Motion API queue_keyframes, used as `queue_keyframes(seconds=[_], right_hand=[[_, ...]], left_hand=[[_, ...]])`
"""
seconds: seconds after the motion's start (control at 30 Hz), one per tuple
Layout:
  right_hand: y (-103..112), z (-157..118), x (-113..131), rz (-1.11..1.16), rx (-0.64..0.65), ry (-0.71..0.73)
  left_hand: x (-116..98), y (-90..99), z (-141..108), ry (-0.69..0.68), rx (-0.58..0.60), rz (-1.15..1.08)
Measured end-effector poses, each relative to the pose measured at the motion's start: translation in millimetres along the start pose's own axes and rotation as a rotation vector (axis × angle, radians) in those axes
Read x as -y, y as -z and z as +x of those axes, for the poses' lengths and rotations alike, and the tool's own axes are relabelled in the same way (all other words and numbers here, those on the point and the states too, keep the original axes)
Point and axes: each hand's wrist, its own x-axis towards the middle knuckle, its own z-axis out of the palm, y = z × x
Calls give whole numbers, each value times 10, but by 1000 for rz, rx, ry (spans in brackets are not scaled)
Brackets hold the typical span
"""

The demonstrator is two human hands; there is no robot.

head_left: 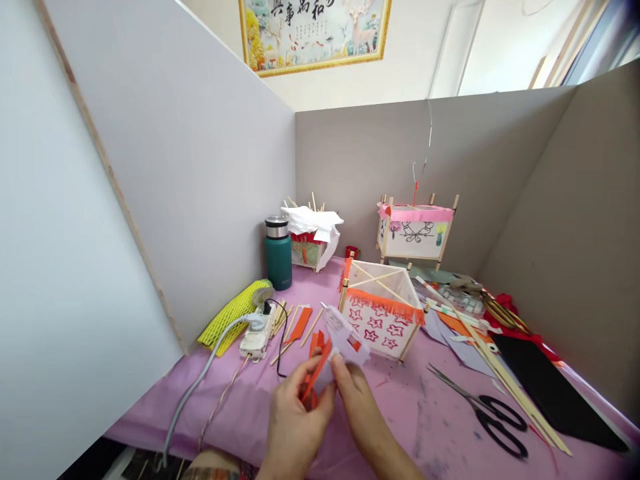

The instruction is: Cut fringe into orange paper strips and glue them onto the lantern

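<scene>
Low in the middle of the head view, my left hand (300, 410) is closed round a folded orange paper strip (317, 372). My right hand (356, 393) pinches a thin, pale, translucent sheet (345, 335) between thumb and fingers. The sheet overlaps the strip, and a small orange patch shows on it; whether it is paper or plastic I cannot tell. Just beyond both hands stands a stick-framed paper lantern (380, 320) with red star drawings and an orange fringe along its top edge. More orange paper pieces (300, 325) lie beyond my left hand.
Black-handled scissors (493, 413) lie open at right, near wooden sticks (510, 380) and a black flat item (550, 393). A power strip (257, 337) with cables and a green bottle (278, 253) stand left. Two more lanterns (417, 233) (307, 247) are behind. Grey partitions (390, 147) enclose the table.
</scene>
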Motion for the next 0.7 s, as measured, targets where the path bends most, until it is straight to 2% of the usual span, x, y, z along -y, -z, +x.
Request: queue_keyframes(seconds=[0.13,0.2,0.3,0.5,0.7], right_hand=[[59,-40,-39,-260,71,118],[164,-90,-73,-410,85,180],[333,-162,-173,-579,96,272],[460,-220,-385,-746,124,413],[459,-213,-400,-793,151,465]], left_hand=[[162,253,316,-172,-200,379],[210,381,498,-213,-214,573],[218,490,745,-159,-165,839],[148,411,1118,-62,-57,1191],[181,277,1322,-47,57,1304]])
